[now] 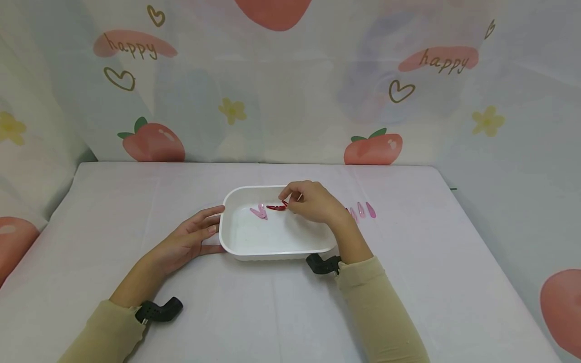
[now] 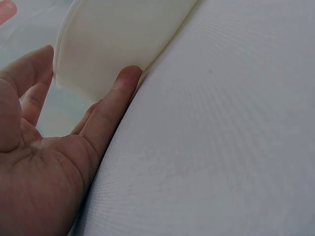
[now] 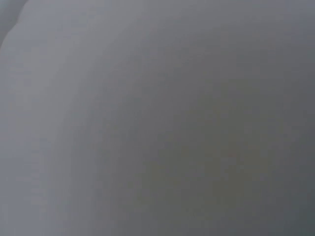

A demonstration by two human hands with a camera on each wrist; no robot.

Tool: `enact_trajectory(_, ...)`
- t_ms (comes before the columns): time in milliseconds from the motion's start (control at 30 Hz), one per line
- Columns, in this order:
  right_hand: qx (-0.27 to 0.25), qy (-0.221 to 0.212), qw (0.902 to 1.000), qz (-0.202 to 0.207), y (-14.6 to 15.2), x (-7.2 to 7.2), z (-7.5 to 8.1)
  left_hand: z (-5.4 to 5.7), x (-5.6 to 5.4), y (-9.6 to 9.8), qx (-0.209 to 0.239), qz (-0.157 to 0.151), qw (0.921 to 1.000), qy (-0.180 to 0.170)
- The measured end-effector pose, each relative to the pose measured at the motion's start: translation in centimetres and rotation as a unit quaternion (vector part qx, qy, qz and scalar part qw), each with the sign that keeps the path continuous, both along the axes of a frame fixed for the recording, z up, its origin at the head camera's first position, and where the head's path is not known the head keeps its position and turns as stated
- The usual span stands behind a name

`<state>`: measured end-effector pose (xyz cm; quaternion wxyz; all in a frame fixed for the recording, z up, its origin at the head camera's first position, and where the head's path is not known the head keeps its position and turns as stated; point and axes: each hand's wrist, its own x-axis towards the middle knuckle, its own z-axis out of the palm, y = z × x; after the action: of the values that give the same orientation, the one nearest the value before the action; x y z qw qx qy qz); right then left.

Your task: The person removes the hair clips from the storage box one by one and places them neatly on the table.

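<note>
A white tray (image 1: 277, 253) sits on the table in the head view. My left hand (image 1: 188, 242) rests against its left end, fingers and thumb fairly straight. In the left wrist view that hand (image 2: 54, 152) touches the tray's outer wall (image 2: 113, 39). Over the tray's back part, my right hand (image 1: 315, 202) pinches a red hair clip (image 1: 284, 203), mostly covered by the fingers. Just left of it a second red hair clip (image 1: 276, 207) lies in the tray, beside pink hair clips (image 1: 259, 213). The right wrist view shows only a blurred pale surface.
Right of the tray, several pink hair clips (image 1: 361, 209) lie in a row on the white tablecloth (image 1: 204, 312); the right wrist partly hides the row. A patterned curtain (image 1: 290, 101) hangs behind the table.
</note>
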<state>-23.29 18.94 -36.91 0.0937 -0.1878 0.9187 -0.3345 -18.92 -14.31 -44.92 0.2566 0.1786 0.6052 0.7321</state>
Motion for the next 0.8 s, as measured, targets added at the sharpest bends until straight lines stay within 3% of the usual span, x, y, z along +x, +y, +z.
enact_trajectory(567,0.003,-0.013,0.9999,-0.001,-0.36,0.1,-0.28,-0.08,-0.04,0.02,-0.003,0.0,1.0,0.008)
enact_trajectory(800,0.036,0.005,0.9993,0.002,-0.61,-0.11,-0.53,-0.1,-0.1,0.02,0.0,-0.001,1.0,0.007)
